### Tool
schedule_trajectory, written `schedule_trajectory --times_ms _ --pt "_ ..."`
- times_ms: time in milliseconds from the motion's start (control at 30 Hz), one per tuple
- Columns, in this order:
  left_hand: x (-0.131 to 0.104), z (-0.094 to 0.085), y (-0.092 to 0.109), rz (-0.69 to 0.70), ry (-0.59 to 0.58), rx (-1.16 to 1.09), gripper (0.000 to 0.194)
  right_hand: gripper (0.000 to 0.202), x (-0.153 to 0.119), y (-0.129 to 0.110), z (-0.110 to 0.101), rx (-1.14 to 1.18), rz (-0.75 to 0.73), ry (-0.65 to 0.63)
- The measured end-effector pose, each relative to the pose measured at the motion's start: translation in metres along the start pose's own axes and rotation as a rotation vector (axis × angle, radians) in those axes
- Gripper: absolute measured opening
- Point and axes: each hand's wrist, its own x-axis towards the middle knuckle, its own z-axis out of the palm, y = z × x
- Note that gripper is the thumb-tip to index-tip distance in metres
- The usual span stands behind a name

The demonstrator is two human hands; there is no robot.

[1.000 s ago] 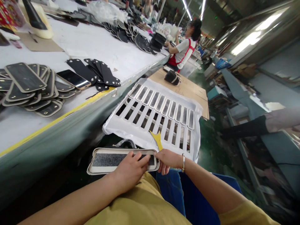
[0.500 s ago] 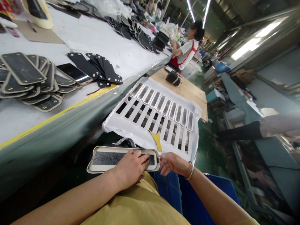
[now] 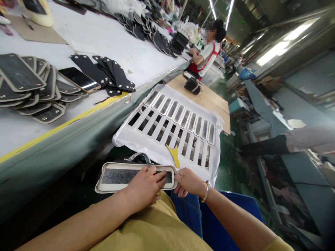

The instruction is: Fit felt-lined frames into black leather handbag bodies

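From where I stand, the long white-topped workbench (image 3: 146, 57) takes up one side, and a person in red straps (image 3: 210, 55) is busy by its far end. Beside it lies a slotted white rack (image 3: 138, 139); pale-edged grey strips (image 3: 172, 109) sit side by side along its far half, spaced, I'd guess, so none overlap. A cardboard sheet (image 3: 216, 103) lies beyond.

The long pale-rimmed piece (image 3: 115, 177) is right at the wearer's lap, lengthwise across the body, probably for support while both hands work at it. The left hand (image 3: 146, 184) rests spread on its dark middle, not closed round anything, seemingly to steady it. The right hand (image 3: 190, 182) has its fingers curled in at the near end's rim; whether they pinch the rim or something small, I can't tell.

On the bench, dark panels with pale edging (image 3: 21, 71) are heaped loosely, perhaps to be within reach, and black pieces (image 3: 117, 75) fan out past a phone (image 3: 78, 78). Smaller again, a yellow forked piece (image 3: 173, 155) lies on the rack's near edge, close to the right hand.
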Motion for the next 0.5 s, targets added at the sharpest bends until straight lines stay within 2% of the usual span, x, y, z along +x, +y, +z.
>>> schedule_trajectory --times_ms 367,433,500 --pt "0.001 0.000 -0.001 0.007 0.003 -0.012 0.053 0.030 0.002 0.005 -0.003 0.109 0.003 -0.012" --pt "0.000 -0.001 -0.001 0.003 0.004 -0.020 0.053 0.031 0.002 0.009 -0.007 0.180 -0.028 -0.058" --pt "0.000 -0.001 -0.001 -0.002 0.002 -0.030 0.054 0.038 0.003 0.016 -0.013 0.299 -0.040 -0.160"
